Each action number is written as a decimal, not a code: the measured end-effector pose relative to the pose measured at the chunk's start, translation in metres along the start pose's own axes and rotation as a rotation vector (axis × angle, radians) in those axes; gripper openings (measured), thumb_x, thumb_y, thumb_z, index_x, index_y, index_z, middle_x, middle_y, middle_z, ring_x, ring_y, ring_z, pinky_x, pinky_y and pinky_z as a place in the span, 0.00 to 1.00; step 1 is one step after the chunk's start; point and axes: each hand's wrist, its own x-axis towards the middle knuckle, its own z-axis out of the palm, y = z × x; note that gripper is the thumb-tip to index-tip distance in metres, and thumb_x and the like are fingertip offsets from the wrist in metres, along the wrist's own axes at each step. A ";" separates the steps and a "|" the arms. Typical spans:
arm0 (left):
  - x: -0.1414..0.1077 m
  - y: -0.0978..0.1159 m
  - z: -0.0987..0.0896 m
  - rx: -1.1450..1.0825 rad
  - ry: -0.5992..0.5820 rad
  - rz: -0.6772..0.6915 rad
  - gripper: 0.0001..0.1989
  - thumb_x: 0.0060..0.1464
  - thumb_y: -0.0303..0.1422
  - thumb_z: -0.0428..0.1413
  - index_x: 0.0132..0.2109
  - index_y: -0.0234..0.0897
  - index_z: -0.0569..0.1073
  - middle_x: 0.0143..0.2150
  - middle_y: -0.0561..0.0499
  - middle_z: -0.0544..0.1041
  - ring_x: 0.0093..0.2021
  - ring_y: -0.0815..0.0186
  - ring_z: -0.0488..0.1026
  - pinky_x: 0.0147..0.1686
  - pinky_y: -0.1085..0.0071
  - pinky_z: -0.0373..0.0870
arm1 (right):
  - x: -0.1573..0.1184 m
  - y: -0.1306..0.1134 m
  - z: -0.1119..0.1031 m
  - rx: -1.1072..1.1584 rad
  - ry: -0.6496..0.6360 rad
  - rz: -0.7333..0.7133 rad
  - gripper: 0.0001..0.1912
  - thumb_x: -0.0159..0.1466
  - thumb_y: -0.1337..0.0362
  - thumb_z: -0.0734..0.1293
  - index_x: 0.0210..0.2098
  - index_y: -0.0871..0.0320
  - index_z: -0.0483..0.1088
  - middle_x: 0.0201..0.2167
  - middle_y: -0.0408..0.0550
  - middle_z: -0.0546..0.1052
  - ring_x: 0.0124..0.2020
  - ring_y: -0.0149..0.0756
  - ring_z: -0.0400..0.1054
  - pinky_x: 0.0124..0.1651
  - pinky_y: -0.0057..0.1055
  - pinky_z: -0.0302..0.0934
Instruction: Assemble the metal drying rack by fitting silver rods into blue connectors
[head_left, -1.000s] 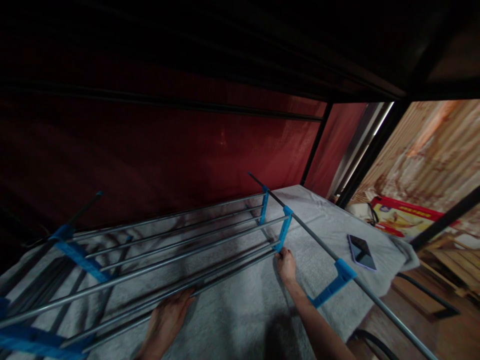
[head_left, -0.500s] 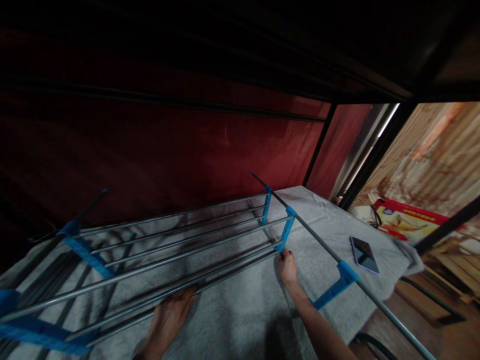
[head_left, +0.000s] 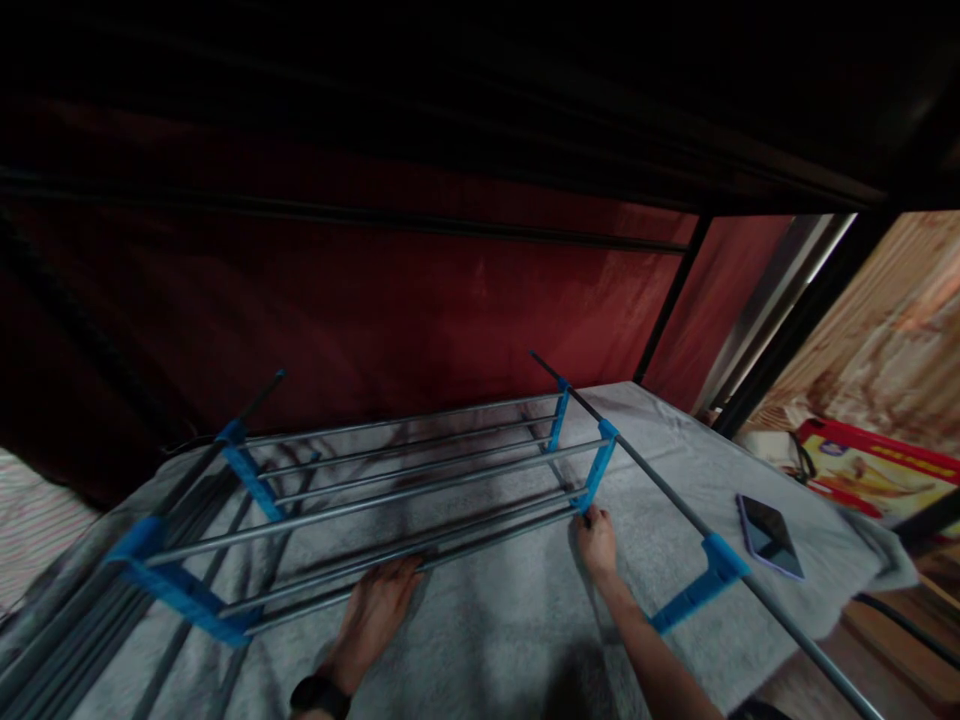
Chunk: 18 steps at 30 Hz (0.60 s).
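Observation:
A rack of grey metal tubes joined by blue plastic connectors lies across a grey blanket. My left hand, with a dark band at its wrist, is closed around the lower front tubes near their middle. At the tubes' right end, my right hand pinches the bottom of a blue connector. A long tube runs through the right-side connectors, and another blue connector on it sticks out beside my right forearm. The blue connector at the front left holds the other tube ends.
Loose grey tubes lie at the left of the blanket. A phone rests on the right, with a red and yellow box beyond it. Black frame bars and a red wall stand behind; a dark surface hangs overhead.
The view has turned left, so the rack and both hands appear farther right, and more of its left end shows. Both hands keep the same places on the rack.

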 end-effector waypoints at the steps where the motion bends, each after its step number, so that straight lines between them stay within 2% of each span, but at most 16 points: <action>1: -0.001 0.001 -0.001 0.001 0.001 -0.007 0.21 0.70 0.39 0.46 0.59 0.43 0.78 0.56 0.47 0.83 0.53 0.57 0.81 0.55 0.57 0.77 | 0.001 0.000 -0.002 0.000 -0.013 0.000 0.13 0.62 0.67 0.59 0.41 0.59 0.74 0.37 0.53 0.75 0.37 0.40 0.71 0.43 0.33 0.63; 7: -0.019 0.002 -0.015 0.074 0.105 -0.095 0.20 0.69 0.39 0.49 0.62 0.45 0.75 0.60 0.44 0.79 0.61 0.51 0.74 0.64 0.47 0.67 | 0.001 0.002 -0.008 -0.005 -0.088 -0.003 0.17 0.60 0.64 0.58 0.44 0.59 0.74 0.40 0.54 0.75 0.38 0.42 0.71 0.42 0.34 0.63; 13: -0.028 0.001 -0.032 0.037 -0.008 -0.244 0.16 0.70 0.35 0.47 0.52 0.41 0.79 0.53 0.43 0.81 0.54 0.54 0.75 0.57 0.56 0.70 | 0.006 0.022 -0.001 -0.021 -0.122 -0.019 0.22 0.59 0.56 0.56 0.43 0.60 0.74 0.37 0.56 0.74 0.39 0.47 0.71 0.44 0.40 0.65; 18: -0.025 0.008 -0.031 0.037 -0.058 -0.277 0.15 0.69 0.32 0.47 0.51 0.39 0.78 0.53 0.43 0.80 0.56 0.53 0.74 0.58 0.53 0.68 | 0.012 0.036 0.005 0.042 -0.134 -0.044 0.26 0.58 0.50 0.56 0.43 0.60 0.74 0.38 0.61 0.75 0.42 0.55 0.73 0.46 0.46 0.66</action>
